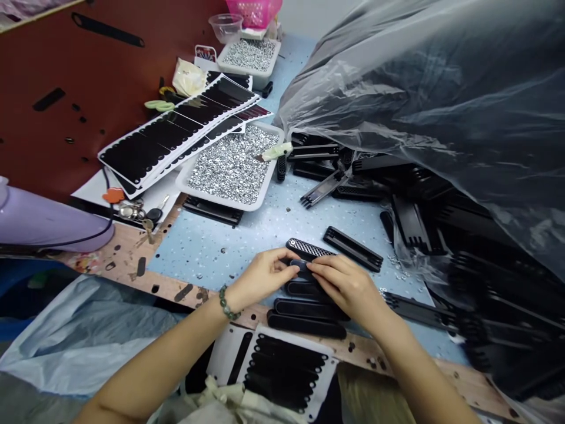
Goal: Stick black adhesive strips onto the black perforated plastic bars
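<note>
Both hands meet over a small group of long black plastic bars on the blue speckled mat. My left hand (pixel 273 271), wearing a green bead bracelet (pixel 227 305), pinches one end of a dark glossy strip (pixel 301 265). The fingers of my right hand (pixel 346 282) close on the same strip from the other side and hide much of it. Just behind it lies a bar with a patterned silver-black top (pixel 304 247). Nearer to me, black bars with smooth tops (pixel 306 325) rest side by side, partly under my right hand.
A white tray of small metal parts (pixel 233 168) stands behind, with a knife (pixel 276 152) at its rim. Black sticker sheets (pixel 176 132) lean beside it. A plastic-covered heap of black bars (pixel 441 212) fills the right. Another sticker sheet (pixel 286 368) lies below the table edge.
</note>
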{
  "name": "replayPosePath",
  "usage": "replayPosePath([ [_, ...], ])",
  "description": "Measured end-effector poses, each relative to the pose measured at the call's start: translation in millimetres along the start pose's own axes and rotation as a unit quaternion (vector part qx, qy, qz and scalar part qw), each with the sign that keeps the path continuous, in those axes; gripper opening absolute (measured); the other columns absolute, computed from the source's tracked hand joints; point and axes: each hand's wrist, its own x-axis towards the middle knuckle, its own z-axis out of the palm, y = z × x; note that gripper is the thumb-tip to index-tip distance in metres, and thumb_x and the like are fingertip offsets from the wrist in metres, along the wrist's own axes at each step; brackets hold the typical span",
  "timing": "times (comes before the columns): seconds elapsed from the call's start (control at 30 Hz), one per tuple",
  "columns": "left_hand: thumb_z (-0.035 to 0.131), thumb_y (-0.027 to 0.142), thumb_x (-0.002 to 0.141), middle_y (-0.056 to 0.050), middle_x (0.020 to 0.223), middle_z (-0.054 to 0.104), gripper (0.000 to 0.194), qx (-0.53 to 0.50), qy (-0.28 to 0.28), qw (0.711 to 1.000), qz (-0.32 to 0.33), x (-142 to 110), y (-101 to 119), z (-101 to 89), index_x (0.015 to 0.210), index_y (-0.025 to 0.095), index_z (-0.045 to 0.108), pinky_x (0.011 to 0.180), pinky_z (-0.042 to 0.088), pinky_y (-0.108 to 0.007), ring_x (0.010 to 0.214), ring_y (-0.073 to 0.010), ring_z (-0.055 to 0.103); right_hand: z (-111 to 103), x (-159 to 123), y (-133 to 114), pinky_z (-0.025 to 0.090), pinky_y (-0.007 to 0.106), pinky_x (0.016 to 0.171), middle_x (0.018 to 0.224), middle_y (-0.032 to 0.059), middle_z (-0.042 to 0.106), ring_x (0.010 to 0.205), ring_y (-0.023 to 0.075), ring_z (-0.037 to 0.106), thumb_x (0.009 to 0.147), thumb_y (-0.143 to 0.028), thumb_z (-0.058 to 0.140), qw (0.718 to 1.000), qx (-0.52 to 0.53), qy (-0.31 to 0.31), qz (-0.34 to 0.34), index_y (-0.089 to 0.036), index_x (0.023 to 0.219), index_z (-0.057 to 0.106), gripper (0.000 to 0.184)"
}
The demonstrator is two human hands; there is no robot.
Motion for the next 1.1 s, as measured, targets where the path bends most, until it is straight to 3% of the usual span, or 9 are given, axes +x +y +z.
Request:
replayPosePath([
  [0.23, 0.058, 0.037, 0.085, -0.005, 0.087, 0.067, 0.024, -0.008, 0.005, 1.0, 0.017, -0.7, 3.9, 4.3, 0.098, 0.016, 0.059, 0.078, 0.054, -0.031, 0.082, -0.017, 0.068, 1.0, -1.8, -2.5, 0.051, 0.033, 0.078, 0.103, 0.0089, 0.065, 0.089, 0.0177, 0.06, 0.093, -0.016, 0.048, 0.999, -0.031, -0.013, -0.005, -0.016, 0.11, 0.061, 0.021],
  [0.37, 0.055, 0.035, 0.087, -0.006, 0.096, 0.067, 0.023, 0.022, 0.026, 0.999, 0.036, -4.3, 6.5, 6.7, 0.099, 0.017, 0.06, 0.075, 0.055, -0.03, 0.081, -0.0159, 0.068, -5.0, -7.4, -3.7, 0.052, 0.035, 0.079, 0.103, 0.0094, 0.063, 0.094, 0.0214, 0.06, 0.09, -0.026, 0.056, 0.994, -0.052, -0.014, 0.099, -0.016, 0.112, 0.057, 0.024],
  [0.43, 0.054, 0.035, 0.087, -0.006, 0.095, 0.066, 0.023, 0.032, 0.035, 0.998, 0.04, -5.9, 7.4, 7.3, 0.1, 0.017, 0.06, 0.074, 0.055, -0.029, 0.081, -0.0158, 0.068, -9.5, -11.2, -1.8, 0.052, 0.033, 0.078, 0.099, 0.0079, 0.062, 0.092, 0.0204, 0.061, 0.09, -0.029, 0.057, 0.989, -0.015, -0.014, 0.146, -0.018, 0.106, 0.057, 0.02],
  [0.57, 0.052, 0.032, 0.089, -0.007, 0.104, 0.063, 0.026, 0.06, 0.029, 0.996, 0.058, -8.0, 9.0, 6.8, 0.106, 0.017, 0.063, 0.075, 0.055, -0.029, 0.079, -0.0138, 0.066, -15.0, -14.8, 1.1, 0.05, 0.028, 0.073, 0.089, 0.0042, 0.062, 0.083, 0.0158, 0.061, 0.091, -0.018, 0.049, 0.977, 0.086, -0.008, 0.195, -0.02, 0.092, 0.06, 0.01],
  [0.7, 0.049, 0.032, 0.09, -0.008, 0.108, 0.06, 0.027, 0.076, 0.012, 0.994, 0.083, -9.2, 8.0, 5.5, 0.106, 0.017, 0.065, 0.078, 0.055, -0.029, 0.082, -0.0133, 0.064, -15.4, -11.6, -1.6, 0.047, 0.027, 0.07, 0.085, 0.003, 0.062, 0.079, 0.0157, 0.06, 0.088, -0.015, 0.052, 0.967, 0.088, -0.011, 0.24, -0.02, 0.086, 0.062, 0.011],
  [1.1, 0.049, 0.029, 0.09, -0.008, 0.103, 0.061, 0.024, 0.102, 0.011, 0.99, 0.099, -9.2, 9.3, 4.6, 0.101, 0.016, 0.066, 0.076, 0.054, -0.029, 0.079, -0.0133, 0.064, -17.0, -6.5, -4.8, 0.047, 0.025, 0.066, 0.079, 0.0011, 0.061, 0.072, 0.014, 0.059, 0.083, -0.011, 0.057, 0.964, 0.048, -0.037, 0.259, -0.019, 0.081, 0.055, 0.008],
])
